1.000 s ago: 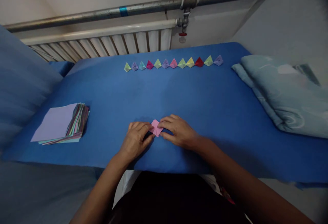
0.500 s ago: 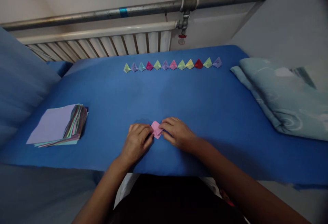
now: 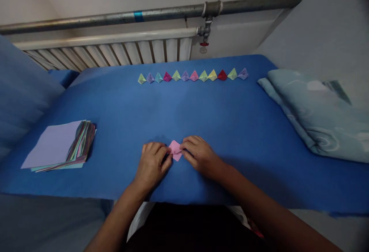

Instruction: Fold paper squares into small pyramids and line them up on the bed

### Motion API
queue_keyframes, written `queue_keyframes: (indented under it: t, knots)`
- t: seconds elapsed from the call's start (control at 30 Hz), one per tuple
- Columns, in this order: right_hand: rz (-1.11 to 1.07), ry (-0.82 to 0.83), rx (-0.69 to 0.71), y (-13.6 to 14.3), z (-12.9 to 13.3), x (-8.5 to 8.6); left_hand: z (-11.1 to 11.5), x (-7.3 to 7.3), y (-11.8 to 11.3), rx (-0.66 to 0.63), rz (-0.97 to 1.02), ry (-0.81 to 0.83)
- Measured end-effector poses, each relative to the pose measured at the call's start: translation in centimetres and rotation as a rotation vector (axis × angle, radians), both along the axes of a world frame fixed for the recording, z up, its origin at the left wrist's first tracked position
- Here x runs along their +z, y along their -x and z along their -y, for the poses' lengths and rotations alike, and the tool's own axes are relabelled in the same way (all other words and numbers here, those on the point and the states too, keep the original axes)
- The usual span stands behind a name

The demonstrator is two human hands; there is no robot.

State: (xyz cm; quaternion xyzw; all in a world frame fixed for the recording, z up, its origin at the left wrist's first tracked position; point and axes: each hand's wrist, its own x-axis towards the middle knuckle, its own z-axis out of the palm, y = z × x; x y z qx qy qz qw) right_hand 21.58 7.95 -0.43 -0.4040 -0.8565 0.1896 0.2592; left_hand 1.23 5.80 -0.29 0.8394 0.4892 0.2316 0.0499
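Between my hands, near the front of the blue-covered bed (image 3: 129,110), is a small pink folded paper (image 3: 175,147) with a crease across its middle. My left hand (image 3: 152,163) pinches its left corner between thumb and fingers. On the opposite side, my right hand (image 3: 200,156) grips the right corner the same way. The fingertips hide both corners. Farther back, a row of small folded paper pieces (image 3: 194,76) in several colours runs left to right, each touching or close to its neighbour.
A stack of coloured paper sheets (image 3: 52,144), lilac on top, lies at the left. At the right is a folded light green quilt (image 3: 311,113). Behind the bed are a white radiator (image 3: 118,54) and a metal pipe (image 3: 173,13) with a red-handled valve (image 3: 204,44).
The pink paper's upper part now shows a smooth flap above a crosswise fold, where layered edges showed before. Both hands keep their hold. The whole view has shifted slightly.
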Motion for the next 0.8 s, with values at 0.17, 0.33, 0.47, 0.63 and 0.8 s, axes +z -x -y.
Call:
queue_keyframes:
  t: [0.17,0.33,0.47,0.63,0.8]
  knots:
    - [-0.088,0.012,-0.09,0.4,0.4,0.0,-0.4,-0.2,0.2,0.007,0.011,0.033]
    - [-0.136,0.037,-0.153,0.7,0.5,-0.2,-0.8,-0.4,0.4,0.025,0.009,0.061]
    - [-0.179,0.054,-0.161,0.6,0.4,-0.3,-0.9,-0.5,0.5,0.042,0.031,0.08]
    - [-0.196,0.05,-0.181,0.7,0.4,-0.3,-1.0,-0.3,0.4,0.066,0.07,0.129]
    - [-0.182,0.004,-0.199,1.1,0.4,-0.4,-1.3,-0.1,0.1,0.1,0.082,0.175]
